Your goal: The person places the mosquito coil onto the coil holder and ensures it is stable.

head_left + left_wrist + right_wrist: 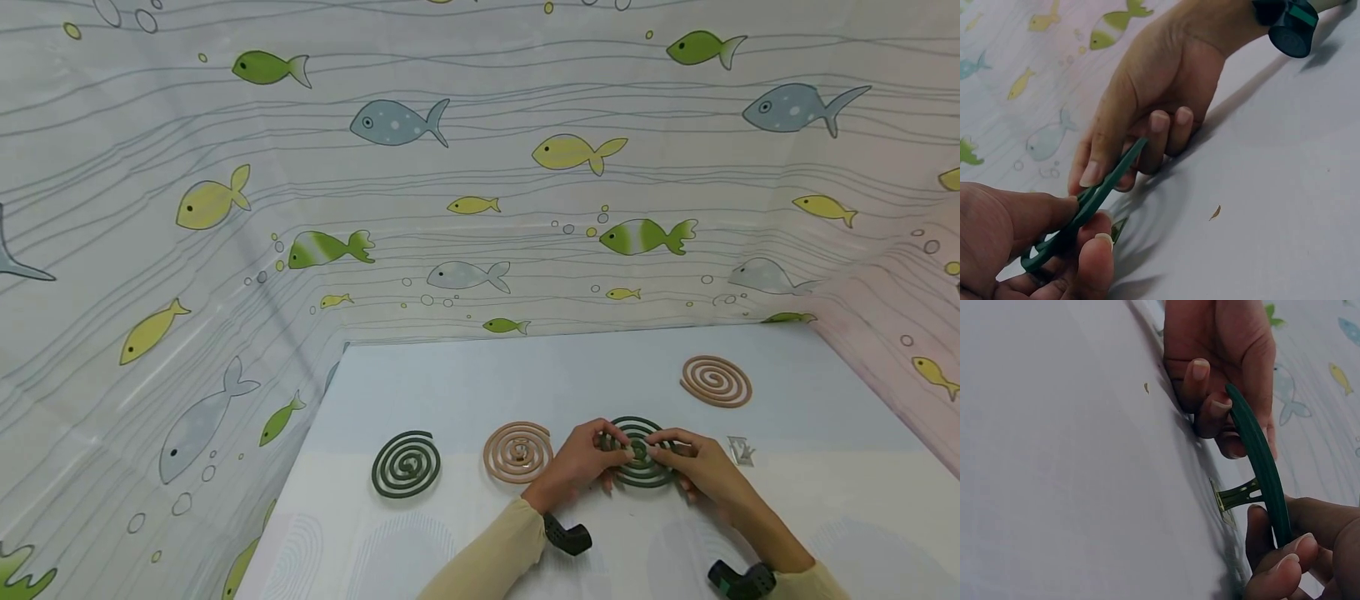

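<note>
A dark green mosquito coil (643, 481) is held raised off the table between both hands. My left hand (579, 460) pinches its left side between thumb and fingers, while my right hand (701, 468) pinches the right side. From the coil's underside, in the right wrist view, a small metal coil stand (1238, 496) sticks out toward the table. The left wrist view shows the coil (1094, 200) nearly edge-on, tilted, with the stand mostly hidden behind fingers. Left of my left hand lies a brown coil (492, 460) with a metal stand (520, 451) at its middle.
Another green coil (406, 492) lies at the left of the white table (420, 383). A second brown coil (716, 403) lies at the back right. A loose metal stand (741, 452) is beside my right hand. Fish-patterned sheeting (480, 242) rises behind and at both sides.
</note>
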`<state>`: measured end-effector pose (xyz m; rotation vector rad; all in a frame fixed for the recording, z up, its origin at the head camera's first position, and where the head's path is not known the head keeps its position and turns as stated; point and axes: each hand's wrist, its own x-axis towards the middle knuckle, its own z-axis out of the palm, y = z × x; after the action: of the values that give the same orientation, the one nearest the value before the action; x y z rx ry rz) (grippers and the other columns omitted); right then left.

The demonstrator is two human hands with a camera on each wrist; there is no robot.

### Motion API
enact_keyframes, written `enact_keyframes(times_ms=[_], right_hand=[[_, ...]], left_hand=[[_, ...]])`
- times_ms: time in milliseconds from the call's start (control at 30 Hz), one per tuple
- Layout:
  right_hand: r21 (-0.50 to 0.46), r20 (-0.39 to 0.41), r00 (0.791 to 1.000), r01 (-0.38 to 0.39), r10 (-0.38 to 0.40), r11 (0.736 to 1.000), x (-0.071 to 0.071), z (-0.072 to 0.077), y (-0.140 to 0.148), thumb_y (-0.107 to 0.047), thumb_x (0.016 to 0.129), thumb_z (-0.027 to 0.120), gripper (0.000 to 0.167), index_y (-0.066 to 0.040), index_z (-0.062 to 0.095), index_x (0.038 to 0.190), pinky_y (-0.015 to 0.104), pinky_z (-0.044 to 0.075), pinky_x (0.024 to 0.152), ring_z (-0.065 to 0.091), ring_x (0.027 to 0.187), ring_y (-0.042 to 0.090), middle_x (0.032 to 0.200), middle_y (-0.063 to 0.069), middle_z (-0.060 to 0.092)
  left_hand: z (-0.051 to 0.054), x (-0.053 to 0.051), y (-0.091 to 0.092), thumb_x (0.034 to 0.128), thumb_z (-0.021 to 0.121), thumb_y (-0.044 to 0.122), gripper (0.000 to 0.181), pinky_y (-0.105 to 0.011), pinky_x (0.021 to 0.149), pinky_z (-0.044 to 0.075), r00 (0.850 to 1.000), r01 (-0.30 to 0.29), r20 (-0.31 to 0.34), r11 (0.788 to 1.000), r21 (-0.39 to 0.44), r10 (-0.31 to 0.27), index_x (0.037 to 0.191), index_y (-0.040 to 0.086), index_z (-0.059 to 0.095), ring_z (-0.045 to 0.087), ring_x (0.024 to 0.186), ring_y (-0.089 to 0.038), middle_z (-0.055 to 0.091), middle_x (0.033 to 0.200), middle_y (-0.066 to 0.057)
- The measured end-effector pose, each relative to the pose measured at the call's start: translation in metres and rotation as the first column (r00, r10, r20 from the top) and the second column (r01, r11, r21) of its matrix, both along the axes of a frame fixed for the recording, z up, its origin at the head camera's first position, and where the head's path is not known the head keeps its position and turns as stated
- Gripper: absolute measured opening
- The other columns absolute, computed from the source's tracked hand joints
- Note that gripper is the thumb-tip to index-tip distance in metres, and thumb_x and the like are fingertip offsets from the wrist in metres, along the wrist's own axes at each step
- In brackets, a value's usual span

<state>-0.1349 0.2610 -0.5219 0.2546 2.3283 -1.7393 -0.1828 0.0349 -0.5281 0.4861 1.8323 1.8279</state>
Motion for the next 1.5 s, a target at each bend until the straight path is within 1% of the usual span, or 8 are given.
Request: enact_keyframes(times_ms=[133, 367, 533, 700, 900, 1200, 1333, 1500], right_hand=[[-0.003, -0.005, 1.000, 0.002, -0.002, 1.000, -0.0003, -0.0003, -0.0004, -0.037, 0.094, 0.077, 0.048, -0.009, 0.066, 0.131, 0.031, 0.047, 0.045, 0.042, 0.048, 0.012, 0.062, 0.001, 0.048], [0.004, 0.013, 1.000, 0.010, -0.010, 1.000, 0.0001, 0.0001, -0.0019, -0.038, 0.092, 0.079, 0.047, -0.010, 0.068, 0.129, 0.031, 0.048, 0.045, 0.043, 0.049, 0.012, 0.063, 0.002, 0.049], [-0.005, 0.024, 1.000, -0.006, 0.007, 1.000, 0.0007, 0.0013, -0.0031, -0.037, 0.093, 0.078, 0.047, -0.009, 0.067, 0.129, 0.031, 0.048, 0.045, 0.044, 0.049, 0.012, 0.064, 0.001, 0.049], [0.004, 0.014, 1.000, -0.016, 0.016, 1.000, -0.0006, 0.0025, -0.0029, -0.037, 0.093, 0.077, 0.046, -0.009, 0.068, 0.129, 0.032, 0.049, 0.045, 0.043, 0.048, 0.012, 0.061, 0.001, 0.048], [-0.003, 0.013, 1.000, -0.024, 0.024, 1.000, -0.0009, 0.0019, -0.0017, -0.037, 0.094, 0.077, 0.046, -0.009, 0.067, 0.129, 0.032, 0.049, 0.046, 0.043, 0.049, 0.012, 0.062, 0.001, 0.048], [-0.031, 0.002, 1.000, -0.023, 0.023, 0.999, 0.0020, 0.0024, 0.0016, -0.036, 0.094, 0.077, 0.050, -0.009, 0.064, 0.134, 0.033, 0.050, 0.049, 0.046, 0.057, 0.014, 0.079, 0.006, 0.050], [-0.035, -0.019, 1.000, -0.011, 0.011, 0.999, 0.0027, 0.0025, 0.0043, -0.034, 0.094, 0.078, 0.050, -0.009, 0.064, 0.135, 0.033, 0.050, 0.050, 0.047, 0.058, 0.014, 0.082, 0.005, 0.050], [-0.021, -0.041, 0.999, -0.005, 0.004, 1.000, 0.0026, 0.0021, 0.0068, -0.033, 0.094, 0.078, 0.050, -0.008, 0.064, 0.134, 0.033, 0.052, 0.051, 0.049, 0.058, 0.014, 0.091, 0.007, 0.055]], left_hand=[[0.0004, -0.0001, -0.0006, 0.0956, 0.074, 0.009, 0.019, -0.024, 0.048, 0.048, 1.000, -0.001, 0.005, 1.000, 0.001, 0.001, 0.114, 0.008, 0.067, 0.053, 0.046, -0.014, 0.061, 0.068, -0.001], [0.0024, 0.0016, -0.0008, 0.0949, 0.074, 0.008, 0.019, -0.025, 0.049, 0.048, 1.000, -0.010, 0.012, 1.000, -0.005, 0.010, 0.112, 0.006, 0.067, 0.054, 0.045, -0.014, 0.062, 0.067, -0.002], [0.0031, 0.0029, -0.0022, 0.0947, 0.075, 0.008, 0.018, -0.027, 0.048, 0.049, 1.000, -0.013, 0.027, 1.000, -0.015, 0.013, 0.111, 0.007, 0.067, 0.056, 0.046, -0.014, 0.063, 0.066, -0.004], [0.0039, 0.0024, -0.0028, 0.0951, 0.074, 0.008, 0.019, -0.027, 0.048, 0.050, 1.000, -0.009, 0.020, 1.000, -0.011, 0.009, 0.112, 0.006, 0.066, 0.056, 0.046, -0.015, 0.063, 0.065, -0.005], [0.0038, 0.0018, -0.0030, 0.0952, 0.074, 0.007, 0.019, -0.027, 0.048, 0.050, 1.000, -0.002, 0.022, 1.000, -0.007, 0.002, 0.112, 0.006, 0.066, 0.056, 0.046, -0.015, 0.063, 0.066, -0.005], [0.0047, 0.0035, -0.0035, 0.0947, 0.076, 0.010, 0.019, -0.027, 0.047, 0.050, 1.000, 0.005, -0.009, 0.999, -0.047, -0.006, 0.111, 0.011, 0.066, 0.056, 0.047, -0.016, 0.066, 0.068, -0.007], [0.0048, 0.0036, -0.0037, 0.0939, 0.077, 0.014, 0.019, -0.026, 0.047, 0.048, 0.998, -0.015, -0.059, 0.996, -0.090, 0.010, 0.109, 0.014, 0.066, 0.055, 0.046, -0.015, 0.067, 0.070, -0.007], [0.0066, 0.0026, -0.0043, 0.0924, 0.079, 0.015, 0.020, -0.027, 0.046, 0.048, 0.993, -0.054, -0.114, 0.989, -0.135, 0.039, 0.107, 0.014, 0.067, 0.054, 0.046, -0.015, 0.063, 0.076, -0.002]])
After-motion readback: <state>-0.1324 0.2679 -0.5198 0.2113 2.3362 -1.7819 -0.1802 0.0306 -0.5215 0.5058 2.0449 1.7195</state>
